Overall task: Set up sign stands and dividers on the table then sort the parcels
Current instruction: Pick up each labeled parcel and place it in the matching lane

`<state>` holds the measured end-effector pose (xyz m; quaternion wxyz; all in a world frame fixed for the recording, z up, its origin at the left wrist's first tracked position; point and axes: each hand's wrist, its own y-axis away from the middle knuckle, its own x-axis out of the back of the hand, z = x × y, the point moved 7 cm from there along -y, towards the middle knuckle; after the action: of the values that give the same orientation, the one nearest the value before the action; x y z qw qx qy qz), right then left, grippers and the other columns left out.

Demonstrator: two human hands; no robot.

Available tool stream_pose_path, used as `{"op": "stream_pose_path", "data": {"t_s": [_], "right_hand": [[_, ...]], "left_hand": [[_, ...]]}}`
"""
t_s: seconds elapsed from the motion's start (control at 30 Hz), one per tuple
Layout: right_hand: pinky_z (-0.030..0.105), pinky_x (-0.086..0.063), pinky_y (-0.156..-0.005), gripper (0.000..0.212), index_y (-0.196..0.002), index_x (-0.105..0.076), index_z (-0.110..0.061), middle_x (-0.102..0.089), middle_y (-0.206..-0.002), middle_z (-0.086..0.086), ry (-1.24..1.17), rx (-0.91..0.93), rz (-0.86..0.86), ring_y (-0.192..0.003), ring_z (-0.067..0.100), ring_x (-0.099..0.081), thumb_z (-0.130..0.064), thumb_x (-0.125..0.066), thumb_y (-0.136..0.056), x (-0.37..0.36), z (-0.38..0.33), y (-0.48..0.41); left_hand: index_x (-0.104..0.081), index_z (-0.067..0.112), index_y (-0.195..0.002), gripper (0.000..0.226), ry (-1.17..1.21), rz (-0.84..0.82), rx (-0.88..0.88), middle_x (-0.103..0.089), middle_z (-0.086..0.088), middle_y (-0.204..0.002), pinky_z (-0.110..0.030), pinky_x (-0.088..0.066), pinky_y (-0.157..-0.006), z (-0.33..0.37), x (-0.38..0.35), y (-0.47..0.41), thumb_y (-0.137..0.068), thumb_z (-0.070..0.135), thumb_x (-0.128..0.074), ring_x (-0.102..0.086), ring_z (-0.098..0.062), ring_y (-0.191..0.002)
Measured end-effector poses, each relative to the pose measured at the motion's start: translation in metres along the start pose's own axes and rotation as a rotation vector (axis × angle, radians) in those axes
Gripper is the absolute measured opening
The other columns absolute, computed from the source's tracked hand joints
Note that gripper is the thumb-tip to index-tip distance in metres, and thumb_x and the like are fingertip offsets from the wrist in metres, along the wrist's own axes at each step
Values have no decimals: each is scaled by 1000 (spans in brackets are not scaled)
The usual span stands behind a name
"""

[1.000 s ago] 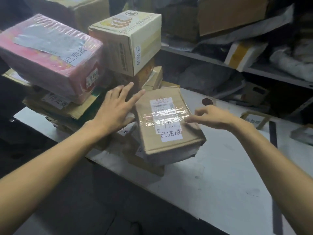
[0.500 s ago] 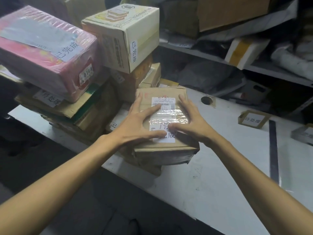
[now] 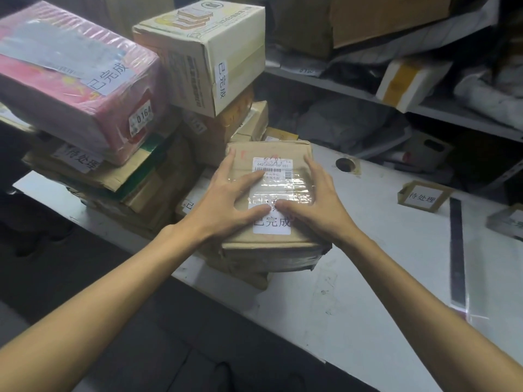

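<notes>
A brown cardboard parcel [image 3: 283, 149] with a barcode label and a white sticker lies on top of a low stack at the white table's [image 3: 353, 292] front edge. My left hand [image 3: 229, 199] rests flat on its left half, fingers spread. On its right half my right hand [image 3: 317, 202] presses down, fingers straight. The two thumbs nearly meet over the sticker. A small cardboard sign stand [image 3: 421, 198] with a white label sits on the table to the right. Next to it lies a dark flat divider strip [image 3: 457, 250].
Stacked parcels fill the left: a pink wrapped box [image 3: 73, 80], a cream carton [image 3: 203, 52] and flattened brown boxes [image 3: 119, 182] beneath. Shelves [image 3: 368, 100] behind hold bags and boxes. A round cable hole [image 3: 345, 164] is in the table. Another small box [image 3: 506, 222] sits at the far right.
Both hands came onto the brown parcel from its sides and now lie flat on its top. The parcel has turned squarer to the stack and sits a little further back.
</notes>
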<state>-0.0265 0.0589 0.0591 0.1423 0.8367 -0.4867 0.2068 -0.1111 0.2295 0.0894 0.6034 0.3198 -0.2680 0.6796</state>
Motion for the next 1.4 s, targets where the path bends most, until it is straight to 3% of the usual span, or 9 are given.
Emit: {"op": "stream_pose_path", "data": {"t_s": [0.13, 0.2, 0.37, 0.5, 0.6, 0.8, 1.1, 1.27, 1.4], "right_hand": [[49, -48, -104, 97, -147, -16, -50, -32, -154, -6, -171, -151, -14, -129, 21, -51, -60, -72, -68, 1, 22, -1], [53, -46, -105, 92, -145, -18, -57, -32, -154, -6, -147, -161, -32, -131, 23, -49, -67, -67, -67, 4, 28, 0], [58, -28, -113, 87, -147, -13, -58, -15, -164, -7, 340, -48, 49, -147, 26, -23, -78, -56, -74, 26, 21, 3], [29, -48, -97, 90, -148, -16, -56, -41, -145, -14, -83, -82, -110, -127, 9, -47, -61, -69, -76, 15, 21, 11], [32, -50, -96, 95, -148, -15, -55, -39, -141, -15, -201, -132, -95, -122, 13, -53, -61, -68, -70, 8, 27, 14], [40, -44, -104, 73, -141, -27, -47, -30, -157, 1, -153, -182, -45, -139, 24, -39, -55, -70, -83, 18, 26, -8], [45, -38, -109, 82, -144, -22, -58, -25, -155, -14, 85, -22, 37, -138, 20, -37, -52, -73, -81, 21, 4, -73], [40, -59, -84, 47, -123, -50, -43, -51, -129, 2, -359, -99, -69, -105, 26, -64, -15, -66, -90, 5, 8, -84], [37, -60, -75, 42, -116, -56, -36, -52, -127, 10, -471, -135, -16, -106, 34, -63, -6, -62, -87, 3, 8, -81]], "left_hand": [[-24, 37, -153, 77, 67, 69, 103, 5, 3, -164, -40, -19, -119, -8, 7, 5, -89, 45, -65, -15, -22, -149], [-14, 33, -155, 88, 75, 77, 159, 1, 2, -164, -43, -20, -119, -21, 9, 10, -85, 57, -62, -17, -23, -148], [-41, 21, -147, 101, -312, 183, -99, -30, -4, -158, -59, -25, -115, -12, 25, 10, -66, 82, -48, -28, -27, -143], [-20, 29, -154, 113, 145, 74, 39, -20, 15, -155, -37, -28, -116, -21, 6, 14, -58, 71, -64, -28, -5, -138], [-12, 34, -154, 127, 403, 107, 180, -32, 20, -143, -27, -34, -107, -37, -5, 12, -48, 65, -74, -43, 0, -124], [-28, 27, -147, 100, 397, 87, 177, -41, 9, -141, -9, -38, -79, -46, 6, -7, -65, 57, -77, -50, -7, -118], [-34, 37, -148, 86, 181, 77, -37, -21, 13, -157, -34, -25, -113, -41, 24, -72, -72, 57, -69, -24, -9, -141], [-61, 24, -130, 73, 376, 71, -164, -40, 3, -140, -4, -30, -99, -43, 15, -87, -66, 58, -64, -40, 3, -127], [-69, 20, -117, 56, 440, 123, -228, -46, -2, -129, -5, -34, -98, -38, 13, -89, -72, 51, -61, -46, -2, -123]]}}
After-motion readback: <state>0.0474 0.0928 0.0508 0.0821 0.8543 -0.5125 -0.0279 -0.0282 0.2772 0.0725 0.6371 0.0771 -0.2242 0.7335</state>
